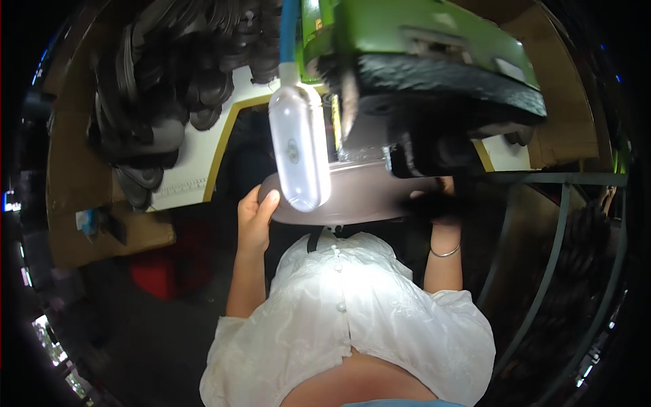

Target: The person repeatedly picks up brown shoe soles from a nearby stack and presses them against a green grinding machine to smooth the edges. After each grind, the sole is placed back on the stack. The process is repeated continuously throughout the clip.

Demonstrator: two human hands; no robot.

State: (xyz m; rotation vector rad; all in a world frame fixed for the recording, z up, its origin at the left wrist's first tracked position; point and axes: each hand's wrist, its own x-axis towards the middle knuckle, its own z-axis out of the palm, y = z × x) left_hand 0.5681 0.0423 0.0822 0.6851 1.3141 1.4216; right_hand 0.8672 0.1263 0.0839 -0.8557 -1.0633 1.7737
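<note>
A broad grey-brown piece with a rounded end, like a shoe sole [359, 197], is held level in front of my body. My left hand [255, 210] grips its left end, thumb on top. At the other end is my right hand [445, 211], with a bracelet on its wrist; a dark blurred part covers most of its fingers, but it appears to hold that end. A lit tubular lamp [298, 146] on a blue stem hangs in front of the piece. Just beyond stands a green machine [447, 47] with a black lower part.
Dark shoe soles [152, 136] lie heaped on the left of a white worktop [186, 183] with a yellow edge. Cardboard [71, 149] walls the left side; another cardboard sheet [559, 129] stands at right. A metal rack [553, 271] is on my right, and something red [152, 275] sits low at left.
</note>
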